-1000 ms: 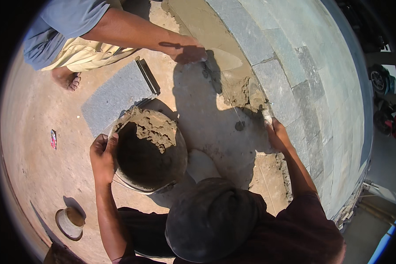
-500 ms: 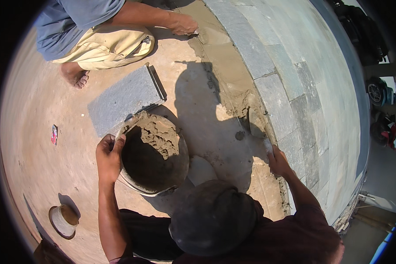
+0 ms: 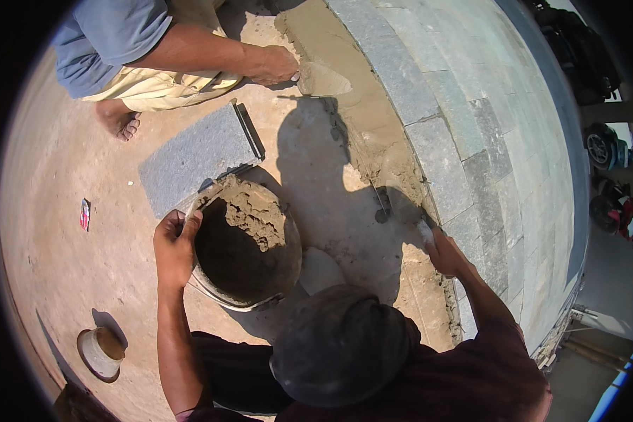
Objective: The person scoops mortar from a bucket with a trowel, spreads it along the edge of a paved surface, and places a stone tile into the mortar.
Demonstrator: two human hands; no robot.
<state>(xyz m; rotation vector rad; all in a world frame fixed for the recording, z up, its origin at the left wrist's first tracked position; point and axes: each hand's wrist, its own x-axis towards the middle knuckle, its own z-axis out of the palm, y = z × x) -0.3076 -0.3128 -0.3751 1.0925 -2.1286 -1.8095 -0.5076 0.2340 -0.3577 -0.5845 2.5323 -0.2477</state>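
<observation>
My left hand point(image 3: 176, 246) grips the left rim of a round bucket point(image 3: 243, 307), thumb over the edge. Wet grey mortar point(image 3: 253, 214) clings to the bucket's far inner side, while its near part lies in dark shadow. Over on the right, my right hand point(image 3: 448, 253) is closed round the pale handle of a trowel point(image 3: 425, 231). That trowel's blade sits low over the near end of a mortar strip point(image 3: 362, 105), in shadow, so I cannot tell whether it touches. The strip runs beside grey stone tiles point(image 3: 439, 165) laid along its right.
A co-worker's hand point(image 3: 278, 65) holds another trowel point(image 3: 325, 79) on the mortar at the far end. Loose grey tiles point(image 3: 197, 158) lie beyond the bucket. An upturned hat-shaped container point(image 3: 102, 352) stands at lower left, and a red wrapper point(image 3: 85, 214) lies at left.
My trowel's blade has come lower and nearer to me, its handle shifting slightly left. The co-worker's hand has drawn left and nearer, with its trowel blade now flat on the mortar. My left hand stays put.
</observation>
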